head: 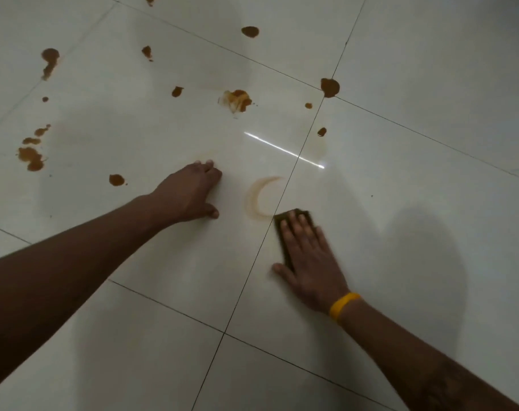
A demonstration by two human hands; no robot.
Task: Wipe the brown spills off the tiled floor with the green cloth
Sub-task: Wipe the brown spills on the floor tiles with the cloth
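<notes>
Green cloth (304, 216): folded into a small dark pad, lying flat on the tiled floor (415, 179) just right of a grout line (253, 262). Only its far edge and corners show; the rest is covered.

Right hand (307, 262): palm down on the cloth, fingers extended and close together, thumb splayed to the left and touching the tile. It presses the cloth flat and does not pinch it. A yellow wristband (344, 307) sits at the wrist.

Left hand (190, 194): spread and braced on bare tile, holding nothing, well left of the cloth.

Crescent smear (259, 197): faint brown arc, its lower tip touching the cloth's far-left corner. It lies up and to the left of the right hand, across the grout line, between the two hands. The arc runs roughly along the line of the fingers and opens to the right.

Brown spills, untouched:
- wet blotch (237, 100), farther ahead on the same tile
- drop on the tile junction (329, 87)
- small drop (322, 132), ahead of the cloth
- cluster (31, 157), far left
- drop (116, 180), beside the left forearm

Judgement: the right hand is the nearer to the crescent; a short push forward and left should carry the cloth over it. The task looks early, as most spills remain.
</notes>
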